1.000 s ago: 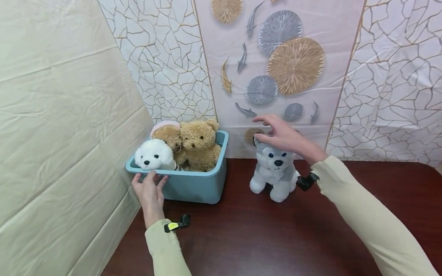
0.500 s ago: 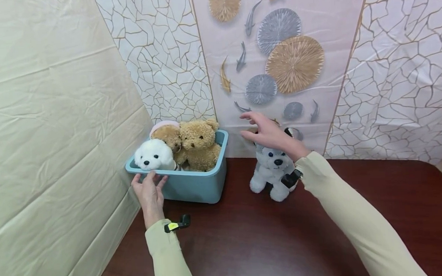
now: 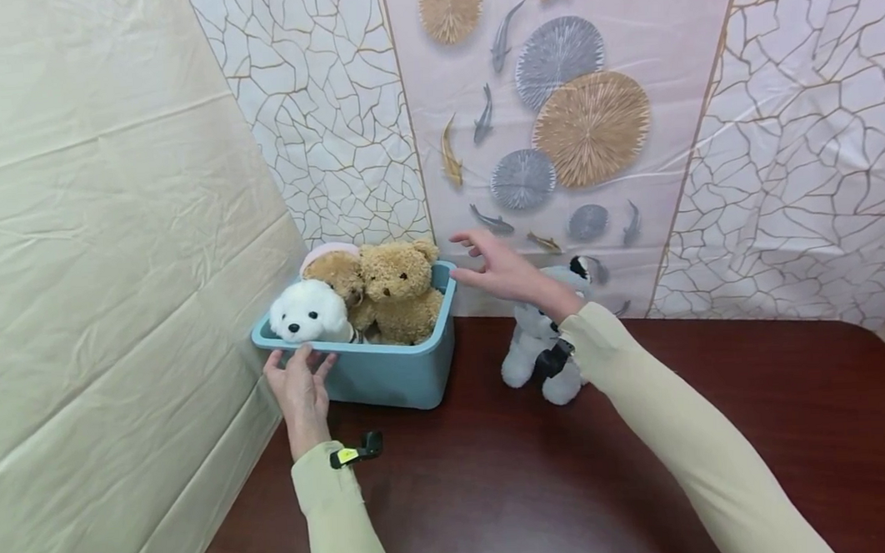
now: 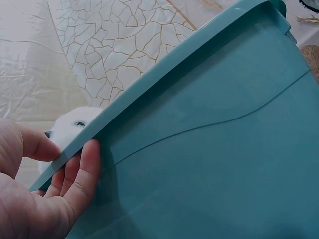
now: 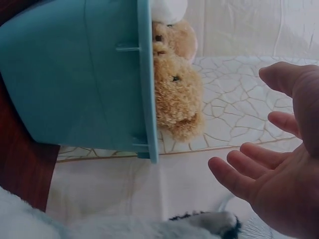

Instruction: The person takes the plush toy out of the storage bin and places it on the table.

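Observation:
My left hand [image 3: 301, 390] pinches the near rim of a blue plastic bin [image 3: 388, 378], the thumb on the inner side and the fingers beneath the lip, as the left wrist view shows. Inside the bin sit a white plush dog [image 3: 309, 311], a tan teddy bear [image 3: 400, 291] and a brown plush toy with a pink top [image 3: 335, 272]. My right hand [image 3: 504, 267] is in the air just right of the bin, fingers spread and holding nothing. Behind the right wrist, a grey and white plush husky [image 3: 522, 360] sits on the table, its face partly hidden.
The dark reddish-brown table [image 3: 484, 491] extends to the right and toward me. A cream cloth [image 3: 112, 285] hangs along the left side, close to the bin. At the back stands a patterned cloth [image 3: 767, 167] with fish and round shapes.
My right hand has moved left from over the husky's head toward the bin's right end, still empty. The left hand keeps its grip on the rim; the bin and toys stay put.

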The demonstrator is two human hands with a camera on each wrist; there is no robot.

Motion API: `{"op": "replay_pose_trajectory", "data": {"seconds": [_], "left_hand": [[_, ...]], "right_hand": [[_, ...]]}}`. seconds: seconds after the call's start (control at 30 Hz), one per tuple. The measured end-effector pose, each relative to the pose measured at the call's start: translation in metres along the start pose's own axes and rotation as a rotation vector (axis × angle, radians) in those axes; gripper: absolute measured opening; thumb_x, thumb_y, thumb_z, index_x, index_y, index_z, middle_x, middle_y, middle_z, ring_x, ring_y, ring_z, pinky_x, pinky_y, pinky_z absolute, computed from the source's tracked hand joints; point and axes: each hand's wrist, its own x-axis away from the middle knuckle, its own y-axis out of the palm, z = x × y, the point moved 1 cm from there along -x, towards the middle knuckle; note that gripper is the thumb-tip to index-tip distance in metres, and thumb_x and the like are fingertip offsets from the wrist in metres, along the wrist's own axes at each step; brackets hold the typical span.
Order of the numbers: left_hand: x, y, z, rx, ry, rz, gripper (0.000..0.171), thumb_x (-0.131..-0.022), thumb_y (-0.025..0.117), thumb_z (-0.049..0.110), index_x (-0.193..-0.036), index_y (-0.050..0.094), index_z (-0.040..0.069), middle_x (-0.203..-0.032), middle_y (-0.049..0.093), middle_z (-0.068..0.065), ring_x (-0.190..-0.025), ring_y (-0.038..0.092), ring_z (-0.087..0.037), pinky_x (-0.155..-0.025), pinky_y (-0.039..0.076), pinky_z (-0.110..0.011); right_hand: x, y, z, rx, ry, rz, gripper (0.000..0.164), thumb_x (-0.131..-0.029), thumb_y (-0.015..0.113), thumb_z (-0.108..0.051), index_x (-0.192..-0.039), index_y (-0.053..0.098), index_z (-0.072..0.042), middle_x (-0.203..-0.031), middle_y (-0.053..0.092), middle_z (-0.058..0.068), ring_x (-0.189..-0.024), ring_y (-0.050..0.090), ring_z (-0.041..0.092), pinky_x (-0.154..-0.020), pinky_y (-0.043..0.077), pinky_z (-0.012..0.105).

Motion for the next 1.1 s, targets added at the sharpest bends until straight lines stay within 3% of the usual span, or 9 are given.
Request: {"op": "replay_pose_trajectory", "data": {"seconds": [0.37,0.77,1.1], "left_hand": [[0.001,0.001,0.0,-0.006,-0.006,-0.009,0.072,-0.095,0.056,0.006,-0.15,0.01,0.016,-0.113,0.041,-0.004,-0.094,0.052,-0.016,-0.08,0.061,-0.03],[0.001,0.0,-0.002,0.011,0.0,-0.005,0.07,-0.095,0.056,0.005,-0.149,0.012,0.015,-0.115,0.038,-0.003,-0.093,0.051,-0.016,-0.079,0.061,-0.032],[0.002,-0.001,-0.001,-0.013,0.002,0.001,0.071,-0.095,0.056,0.007,-0.149,0.012,0.015,-0.117,0.038,-0.002,-0.095,0.052,-0.016,-0.082,0.061,-0.031]], "right_hand": [[-0.017,0.018,0.008,-0.066,0.049,0.025,0.066,-0.096,0.061,-0.034,-0.151,0.03,-0.016,-0.149,0.038,0.018,-0.13,0.045,0.035,-0.099,0.049,0.049],[-0.032,0.044,0.012,-0.074,-0.005,0.063,0.069,-0.094,0.065,-0.029,-0.151,0.03,-0.011,-0.143,0.04,0.026,-0.125,0.047,0.039,-0.086,0.055,0.044],[-0.044,0.059,0.02,-0.055,-0.012,0.134,0.067,-0.094,0.066,-0.029,-0.149,0.034,-0.009,-0.14,0.042,0.024,-0.124,0.049,0.039,-0.091,0.052,0.049]]}}
